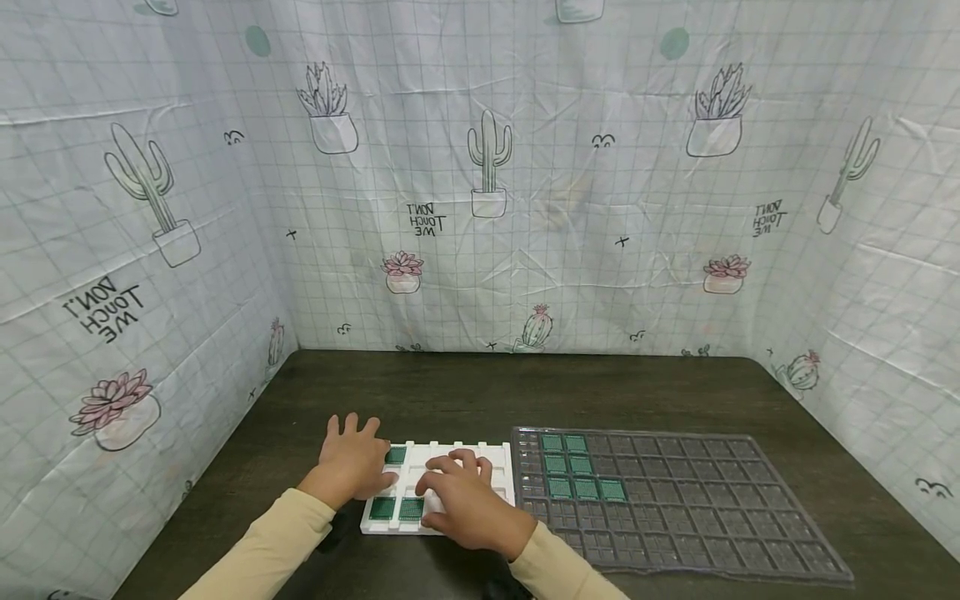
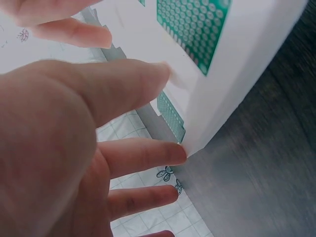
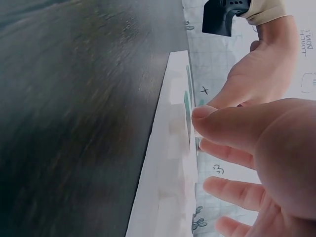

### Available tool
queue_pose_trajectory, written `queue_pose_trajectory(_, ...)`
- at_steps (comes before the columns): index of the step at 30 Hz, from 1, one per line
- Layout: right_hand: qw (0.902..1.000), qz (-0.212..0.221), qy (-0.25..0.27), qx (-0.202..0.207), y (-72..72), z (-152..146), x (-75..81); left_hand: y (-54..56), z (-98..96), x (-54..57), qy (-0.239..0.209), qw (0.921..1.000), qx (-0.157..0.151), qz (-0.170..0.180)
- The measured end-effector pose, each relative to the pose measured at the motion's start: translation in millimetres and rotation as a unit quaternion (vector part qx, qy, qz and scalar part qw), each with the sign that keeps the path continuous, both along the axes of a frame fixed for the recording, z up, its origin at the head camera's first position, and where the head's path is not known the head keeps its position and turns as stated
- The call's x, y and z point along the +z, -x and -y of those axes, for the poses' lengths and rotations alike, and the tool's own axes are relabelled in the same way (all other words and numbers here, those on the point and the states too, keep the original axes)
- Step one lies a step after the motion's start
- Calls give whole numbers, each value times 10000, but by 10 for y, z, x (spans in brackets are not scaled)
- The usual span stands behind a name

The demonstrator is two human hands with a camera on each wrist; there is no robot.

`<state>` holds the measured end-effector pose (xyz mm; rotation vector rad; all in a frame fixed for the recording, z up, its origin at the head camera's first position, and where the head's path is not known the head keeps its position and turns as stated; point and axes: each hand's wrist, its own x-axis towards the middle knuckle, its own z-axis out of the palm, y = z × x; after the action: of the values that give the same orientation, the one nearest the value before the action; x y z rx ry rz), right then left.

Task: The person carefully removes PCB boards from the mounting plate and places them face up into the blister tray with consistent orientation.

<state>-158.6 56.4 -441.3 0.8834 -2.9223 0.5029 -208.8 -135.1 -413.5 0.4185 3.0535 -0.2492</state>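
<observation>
A white compartment tray (image 1: 497,456) lies on the table, with green square chips in its left part. One green chip (image 1: 382,508) sits in the near left corner and another (image 1: 412,509) beside it; a third (image 1: 396,455) shows at the far left. My left hand (image 1: 354,460) is at the tray's left edge, fingers spread and straight, the index fingertip right at the tray's corner in the left wrist view. Over the middle of the tray is my right hand (image 1: 468,504), its fingers loosely bent, with nothing visible between thumb and fingers in the right wrist view (image 3: 232,148).
Right of the white tray lies a large clear plastic tray (image 1: 697,508) with many pockets, several green chips (image 1: 555,465) standing in its left columns. A dark wooden table (image 1: 450,392) carries both trays. Patterned cloth (image 1: 600,192) encloses the back and sides.
</observation>
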Motion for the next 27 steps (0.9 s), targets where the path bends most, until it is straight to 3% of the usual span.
queue_pose_trajectory(27, 9998, -149, -23, -158, 61, 166, -101, 10, -8, -48, 18, 9999, -39, -150)
